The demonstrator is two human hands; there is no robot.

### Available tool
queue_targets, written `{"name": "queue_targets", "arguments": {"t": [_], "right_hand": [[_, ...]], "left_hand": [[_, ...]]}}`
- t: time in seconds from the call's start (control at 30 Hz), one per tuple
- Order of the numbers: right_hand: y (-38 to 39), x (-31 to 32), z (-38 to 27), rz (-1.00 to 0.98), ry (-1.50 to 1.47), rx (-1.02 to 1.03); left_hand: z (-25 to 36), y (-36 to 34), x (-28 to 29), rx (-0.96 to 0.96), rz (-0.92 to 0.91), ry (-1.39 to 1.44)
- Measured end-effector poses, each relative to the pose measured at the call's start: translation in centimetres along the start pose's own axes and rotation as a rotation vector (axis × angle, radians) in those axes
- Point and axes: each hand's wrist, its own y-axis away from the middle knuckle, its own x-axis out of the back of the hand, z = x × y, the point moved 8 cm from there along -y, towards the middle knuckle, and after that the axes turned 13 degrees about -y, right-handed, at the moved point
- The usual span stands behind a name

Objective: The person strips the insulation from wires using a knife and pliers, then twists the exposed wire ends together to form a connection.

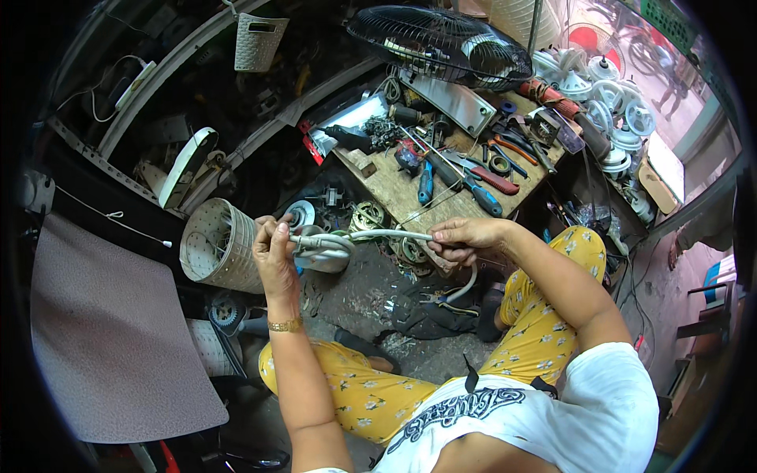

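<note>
A coil of pale grey cable (323, 251) is in my left hand (272, 248), whose fingers are closed round its left end in front of my body. From the coil a stretch runs across to my right hand (457, 240), which grips it with closed fingers. Beyond that grip the cable hangs in a loop toward the floor. Behind the coil are a pale round disc (301, 213) and brass-coloured parts (367, 217), partly hidden. A worn wooden bench (418, 213) stands just ahead, holding pliers, blue-handled tools (481, 197) and a red utility knife (493, 177).
A perforated white bin (211, 251) stands left, beside a padded board (126, 331). Shelving (126, 102) runs along the upper left. A black fan guard (438, 43) tops the bench, with stacked white fan parts (615, 118) to the right. Another person's legs (678, 79) show outside.
</note>
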Motion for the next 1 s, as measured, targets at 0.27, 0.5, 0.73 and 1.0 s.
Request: {"name": "queue_targets", "arguments": {"t": [0.27,0.5,0.73,1.0], "right_hand": [[-2.2,-3.3,-1.6,0.247,0.295,0.41],[-2.6,-1.9,-0.8,0.255,0.106,0.321],[-2.1,-1.3,-1.2,0.289,-0.237,0.343],[-0.2,2.7,-4.1,0.663,0.243,0.517]], "left_hand": [[-5.6,3.3,-7.7,0.174,-0.126,-0.133],[-7.8,3.8,-9.4,0.318,-0.264,-0.054],[-4.5,2.5,-10.0,-0.107,-0.241,-0.35],[-1.6,4.7,-11.3,-0.253,-0.39,-0.437]]}}
